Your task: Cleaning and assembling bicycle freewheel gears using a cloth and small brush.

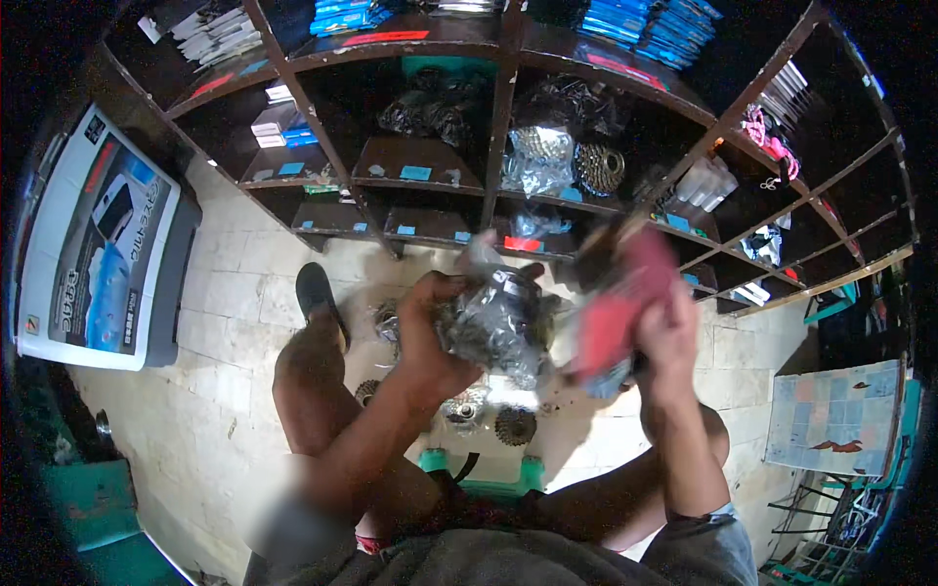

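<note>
My left hand (435, 337) is closed round a bicycle cassette in a clear plastic bag (496, 317), held up above the floor between my knees. To its right, my right hand (668, 337) grips a red and dark pink thing (625, 308), smeared by motion, so its kind cannot be made out. Below my hands a dark cassette (516, 425) lies on the floor. Beside it sits a silvery cassette (464, 408). Another cassette (366, 393) shows partly behind my left forearm, and one more (388, 317) lies farther off, half hidden by my left hand.
A dark wooden shelf rack (420, 176) spans the far side, holding bagged parts, blue packets and cassettes (599, 170). A green stool (532, 474) is beneath me. A box with a printed panel (98, 244) stands left; a tiled board (832, 418) is at right.
</note>
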The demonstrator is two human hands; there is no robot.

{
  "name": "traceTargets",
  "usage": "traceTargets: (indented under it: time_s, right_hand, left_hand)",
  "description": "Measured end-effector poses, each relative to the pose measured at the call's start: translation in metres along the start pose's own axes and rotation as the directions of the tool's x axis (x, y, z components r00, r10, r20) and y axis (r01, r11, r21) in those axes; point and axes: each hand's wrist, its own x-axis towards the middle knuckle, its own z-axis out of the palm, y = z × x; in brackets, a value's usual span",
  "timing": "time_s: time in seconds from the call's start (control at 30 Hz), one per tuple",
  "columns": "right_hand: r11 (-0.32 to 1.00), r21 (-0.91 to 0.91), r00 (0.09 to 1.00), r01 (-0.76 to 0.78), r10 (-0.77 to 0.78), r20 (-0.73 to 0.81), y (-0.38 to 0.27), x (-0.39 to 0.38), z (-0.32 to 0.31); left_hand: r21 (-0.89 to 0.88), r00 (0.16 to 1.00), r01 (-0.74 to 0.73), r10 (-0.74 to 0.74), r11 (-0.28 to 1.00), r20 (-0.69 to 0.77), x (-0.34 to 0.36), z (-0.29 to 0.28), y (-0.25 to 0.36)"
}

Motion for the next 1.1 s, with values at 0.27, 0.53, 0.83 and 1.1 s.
traceTargets:
  time_s: [0.27,0.53,0.83,1.1]
  right_hand:
    - [0.989,0.111,0.993,0.099,-0.092,-0.072,-0.011,0.025,0.017]
    - [0.909,-0.376,0.978,0.182,-0.129,0.161,0.013,-0.007,0.074]
    - [0.948,0.168,0.949,-0.27,0.292,-0.12,-0.028,0.05,0.031]
    - [0.805,-0.099,0.738,-0.585,0.58,0.345,0.013,0.013,0.065]
  left_hand:
    - [-0.025,0.994,-0.087,0.088,0.996,0.058,0.001,0.014,-0.004]
    - [0.372,0.877,0.031,0.153,0.928,-0.456,-0.017,-0.024,-0.036]
    - [0.131,0.971,-0.077,0.104,0.988,-0.213,-0.009,0.011,-0.039]
    - [0.221,0.746,0.112,0.065,0.969,-0.663,-0.006,0.006,-0.044]
